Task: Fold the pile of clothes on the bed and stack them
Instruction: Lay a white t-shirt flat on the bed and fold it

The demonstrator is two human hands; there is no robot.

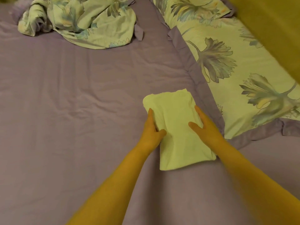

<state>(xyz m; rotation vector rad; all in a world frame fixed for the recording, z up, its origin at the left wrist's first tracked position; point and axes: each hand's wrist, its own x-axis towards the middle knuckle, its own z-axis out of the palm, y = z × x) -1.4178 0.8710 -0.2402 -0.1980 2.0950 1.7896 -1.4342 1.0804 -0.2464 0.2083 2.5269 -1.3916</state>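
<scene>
One pale, folded rectangle of soft cloth (177,127) lies on the mauve bed sheet (81,111) in front of me, just beside the flowered pillow with the purple border (227,78), and it is the only folded piece I can see. My left hand (153,129) lies along its left edge, the fingers (150,116) straight against the side and the thumb resting on top; my right hand (206,125) lies flat on its right side, fingers (198,112) extended and a little apart, pressing rather than gripping. I judge that I am squaring or smoothing this piece, so its fold looks close to finished. At the far left of the bed sits a crumpled heap of flower-printed fabric (78,20), well apart from my hands and not yet folded. By my reckoning the task is early: one item nearly done, no stack of several pieces begun, and that heap left to work through. Whether it holds one piece or several, I cannot tell.
</scene>
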